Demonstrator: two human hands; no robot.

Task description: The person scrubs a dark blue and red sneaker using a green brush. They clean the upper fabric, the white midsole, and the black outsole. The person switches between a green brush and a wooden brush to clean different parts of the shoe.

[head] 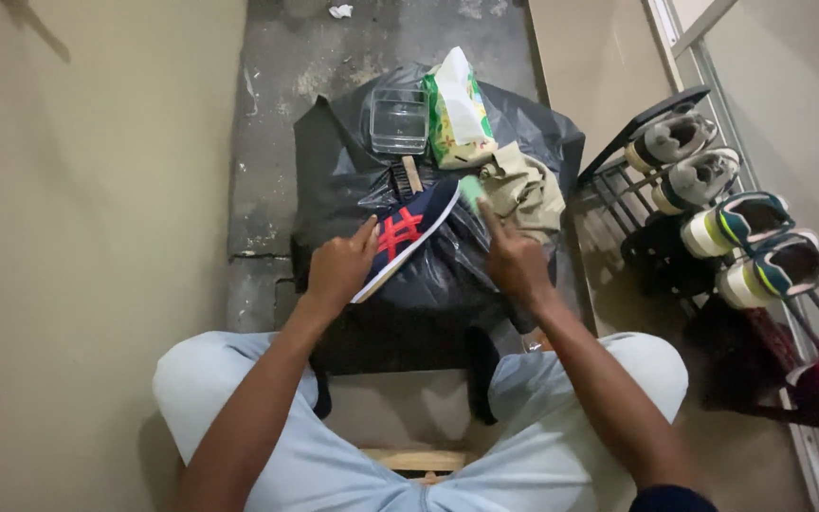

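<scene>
Over a crinkled black plastic bag [428, 270] spread on the floor, the left hand [338, 270] clamps its grip on a navy sneaker with red crossed stripes and a white sole [409, 232], tilted on its side, toe far; the right hand [514, 261] pinches a small green cloth [471, 190] against the toe; a clear plastic box [398, 120] sits farther off.

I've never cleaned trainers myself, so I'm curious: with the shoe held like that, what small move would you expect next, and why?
Probably a short wipe along the toe. The left hand grips the navy shoe on its side over the black plastic sheet, and the right hand presses a small green pad right at the shoe's toe.
</scene>
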